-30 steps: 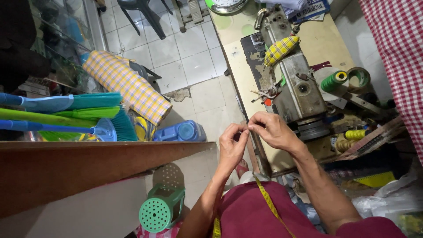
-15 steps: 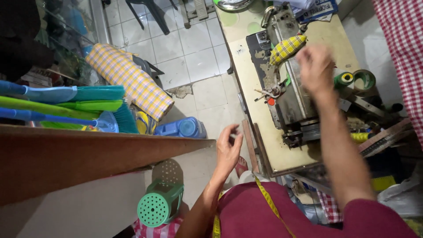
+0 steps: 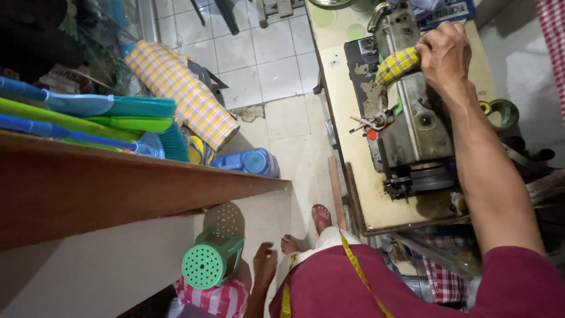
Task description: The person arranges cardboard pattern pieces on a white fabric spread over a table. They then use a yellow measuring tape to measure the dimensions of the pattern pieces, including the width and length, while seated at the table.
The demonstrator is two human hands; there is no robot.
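My right hand (image 3: 444, 56) reaches far forward onto the top of a worn grey sewing machine (image 3: 415, 126). Its fingers curl down against the end of a yellow checked cloth pad (image 3: 397, 63) wrapped on the machine; whether they grip it is hidden. My left hand (image 3: 265, 259) hangs low beside my thigh with loosely spread fingers and nothing in it. A yellow measuring tape (image 3: 360, 275) lies over my maroon shirt. The machine sits in a cream table (image 3: 353, 171).
A brown wooden shelf (image 3: 118, 182) juts in from the left, with coloured brooms (image 3: 100, 115) above it. A roll of yellow checked fabric (image 3: 185, 97), a blue bottle (image 3: 250, 162) and a green perforated container (image 3: 209, 265) stand on the tiled floor. Green tape rolls (image 3: 500, 112) lie right of the machine.
The two hands were together in front of me. The right hand has gone up to the top of the machine and the left has dropped beside my thigh.
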